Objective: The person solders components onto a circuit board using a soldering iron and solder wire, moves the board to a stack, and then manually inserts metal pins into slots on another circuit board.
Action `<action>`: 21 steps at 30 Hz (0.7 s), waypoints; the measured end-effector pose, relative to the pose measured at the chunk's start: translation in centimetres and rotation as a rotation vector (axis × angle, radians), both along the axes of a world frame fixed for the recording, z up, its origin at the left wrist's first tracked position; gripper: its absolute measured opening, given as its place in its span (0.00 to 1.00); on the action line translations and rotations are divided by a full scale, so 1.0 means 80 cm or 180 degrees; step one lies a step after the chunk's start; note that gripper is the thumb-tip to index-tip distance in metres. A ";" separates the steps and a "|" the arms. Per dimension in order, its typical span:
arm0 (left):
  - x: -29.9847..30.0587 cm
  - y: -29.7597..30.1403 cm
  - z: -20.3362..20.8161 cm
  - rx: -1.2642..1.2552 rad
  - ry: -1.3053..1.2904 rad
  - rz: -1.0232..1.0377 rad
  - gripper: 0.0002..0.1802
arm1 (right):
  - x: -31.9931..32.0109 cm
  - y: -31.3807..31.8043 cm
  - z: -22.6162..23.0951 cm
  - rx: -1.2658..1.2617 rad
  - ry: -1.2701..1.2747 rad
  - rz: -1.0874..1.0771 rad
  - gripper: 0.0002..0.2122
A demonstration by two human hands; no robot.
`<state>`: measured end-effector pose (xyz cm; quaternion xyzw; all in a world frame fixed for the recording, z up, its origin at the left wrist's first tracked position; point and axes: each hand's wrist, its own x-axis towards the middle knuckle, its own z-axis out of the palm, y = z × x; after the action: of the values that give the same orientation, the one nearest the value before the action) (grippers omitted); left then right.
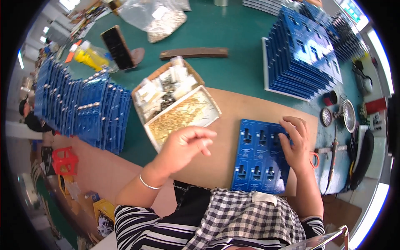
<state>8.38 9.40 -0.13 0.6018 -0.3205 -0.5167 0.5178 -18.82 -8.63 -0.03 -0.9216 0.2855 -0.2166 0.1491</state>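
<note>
A blue circuit board panel (248, 156) with several dark cut-out shapes lies on a brown board (214, 156) in front of me. Over the panel's upper right part is my right hand (296, 143), its fingers bent and thumb and forefinger apart. My left hand (186, 146) hovers left of the panel, thumb and forefinger spread, with nothing visible between them. Just beyond it is an open white tray of thin gold-coloured pins (179, 116). A cardboard box (193, 71) behind the tray holds small white packets and dark small parts.
Blue panels stand in a row (89, 108) at left and in a tall stack (304, 54) at far right. A phone (118, 48), yellow-labelled bottle (89, 57), brown bar (193, 53) and bag of pale small parts (166, 27) lie farther back. Metal bowls (346, 116) and orange-handled scissors (314, 159) are at right.
</note>
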 end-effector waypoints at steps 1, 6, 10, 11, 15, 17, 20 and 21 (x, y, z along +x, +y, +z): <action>-0.016 -0.004 -0.001 -0.0110 0.0345 -0.0292 0.12 | 0.003 0.008 0.009 0.0197 -0.0273 0.0002 0.17; -0.055 -0.034 -0.011 0.0076 0.0467 -0.0634 0.13 | 0.026 0.047 0.028 0.1124 -0.0380 0.0453 0.15; -0.068 -0.042 -0.011 -0.0050 0.0464 -0.0802 0.17 | 0.029 0.058 0.010 0.1415 -0.0500 0.0308 0.11; -0.070 -0.043 -0.011 -0.0086 0.0458 -0.0817 0.20 | 0.030 0.056 0.006 0.1597 -0.0515 0.0301 0.09; -0.080 -0.043 -0.017 -0.0199 0.0437 -0.0773 0.22 | 0.035 0.058 0.006 0.1701 -0.0477 0.0268 0.05; -0.084 -0.046 -0.017 -0.0258 0.0090 -0.0696 0.21 | 0.037 0.055 0.005 0.1772 -0.0439 0.0298 0.04; -0.085 -0.048 -0.016 -0.0303 -0.0111 -0.0746 0.21 | 0.040 0.052 0.009 0.1821 -0.0305 0.0338 0.04; -0.085 -0.048 -0.015 -0.0305 -0.0105 -0.0741 0.21 | 0.041 0.051 0.010 0.1802 -0.0211 0.0346 0.04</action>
<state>1.55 5.59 -1.37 0.5435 -0.4210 -0.5475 0.4770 -15.51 -4.54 0.80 -0.8497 0.2797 -0.1500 0.4210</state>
